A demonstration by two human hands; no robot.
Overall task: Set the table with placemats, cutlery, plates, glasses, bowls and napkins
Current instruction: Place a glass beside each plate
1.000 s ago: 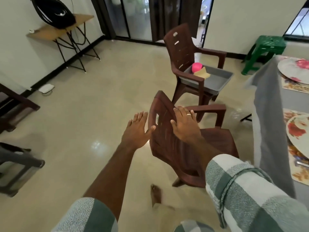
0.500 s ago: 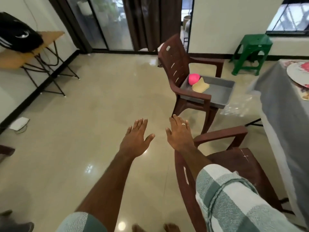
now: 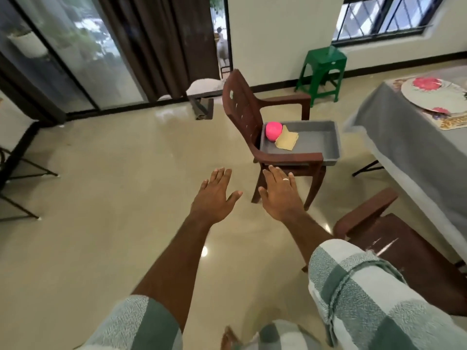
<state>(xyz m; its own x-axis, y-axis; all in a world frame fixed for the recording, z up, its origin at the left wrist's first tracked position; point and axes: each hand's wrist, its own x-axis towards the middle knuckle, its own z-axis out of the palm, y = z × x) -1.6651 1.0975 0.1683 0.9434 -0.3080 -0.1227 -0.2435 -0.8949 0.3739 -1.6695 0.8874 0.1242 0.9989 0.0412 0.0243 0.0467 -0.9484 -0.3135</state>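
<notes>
A grey tray (image 3: 326,145) rests on the seat of a brown plastic chair (image 3: 242,109) ahead of me. Inside it lie a pink bowl (image 3: 273,130), upside down, and a folded yellow napkin (image 3: 286,141) leaning against it. My left hand (image 3: 214,198) and my right hand (image 3: 279,195) are stretched out flat in front of me, fingers apart, holding nothing, a short way before the chair. At the right stands the table under a grey cloth (image 3: 404,137), with a floral plate (image 3: 432,96) on a patterned placemat (image 3: 452,123).
A second brown chair (image 3: 394,248) stands close at my right, beside the table. A green stool (image 3: 322,72) is by the far wall. Glass sliding doors and dark curtains (image 3: 161,41) fill the back left. A black metal stand (image 3: 15,188) sits at the left edge.
I have walked past the near chair toward the chair with the tray, which is now closer. Both hands stay out in front, empty; my right hand has left the near chair's back.
</notes>
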